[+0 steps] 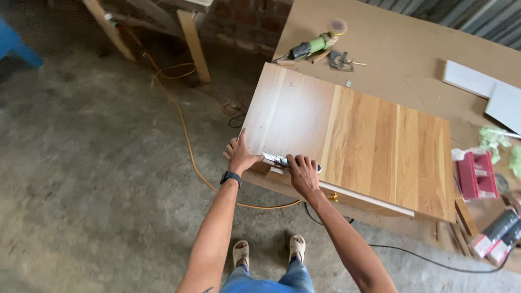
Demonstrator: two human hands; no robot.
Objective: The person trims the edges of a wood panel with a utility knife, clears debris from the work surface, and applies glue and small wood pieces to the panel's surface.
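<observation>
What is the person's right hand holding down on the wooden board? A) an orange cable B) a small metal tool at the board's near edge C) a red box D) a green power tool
B: the right hand grips a small metal tool at the near edge of the wooden board, while the left hand lies flat on the board beside it.

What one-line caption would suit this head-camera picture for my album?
Left hand steadies a wood panel while the right hand holds a metal tool at its near edge.

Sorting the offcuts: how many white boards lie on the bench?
2. Both lie at the bench's far right edge: one white board nearer the middle, the other overlapping it and cut off by the frame. More may lie out of view.
</observation>
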